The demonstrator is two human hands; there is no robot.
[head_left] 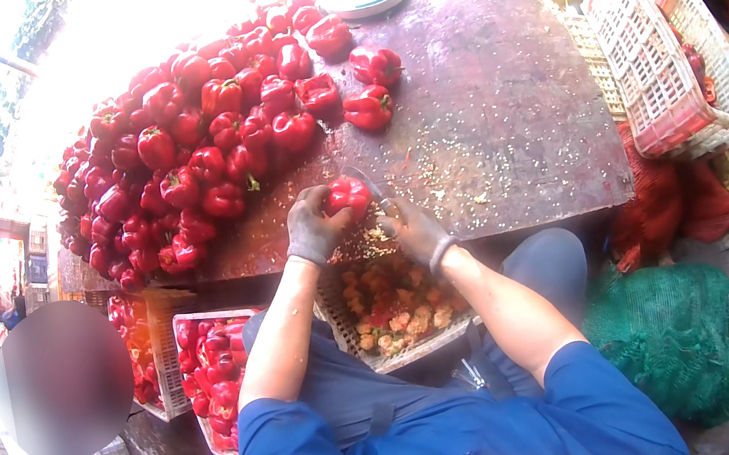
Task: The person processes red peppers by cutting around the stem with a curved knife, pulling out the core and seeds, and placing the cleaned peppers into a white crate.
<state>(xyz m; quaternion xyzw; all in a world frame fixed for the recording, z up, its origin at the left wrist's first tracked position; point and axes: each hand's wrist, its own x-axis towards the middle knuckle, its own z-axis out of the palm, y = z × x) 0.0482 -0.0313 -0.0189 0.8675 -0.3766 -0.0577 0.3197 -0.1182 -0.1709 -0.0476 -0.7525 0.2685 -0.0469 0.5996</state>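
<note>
A red bell pepper point(348, 197) is held just above the near edge of the table. My left hand point(316, 226), in a grey glove, wraps round its left side. In my gloved right hand point(419, 230) is a knife point(362, 176) with a thin curved blade, which passes close along the pepper's right side; whether it cuts in is too small to tell. Beyond my hands, a large heap of red bell peppers point(203, 129) covers the left part of the table point(499, 108). A few single peppers point(369, 108) lie at the heap's right edge.
Between my knees, a crate point(414, 350) holds cut pepper cores. Another crate point(196, 317) of red peppers stands at my left. Pale seeds point(480, 198) are scattered over the tabletop. White plastic crates point(644, 55) and a green mesh sack point(673, 340) are on the right.
</note>
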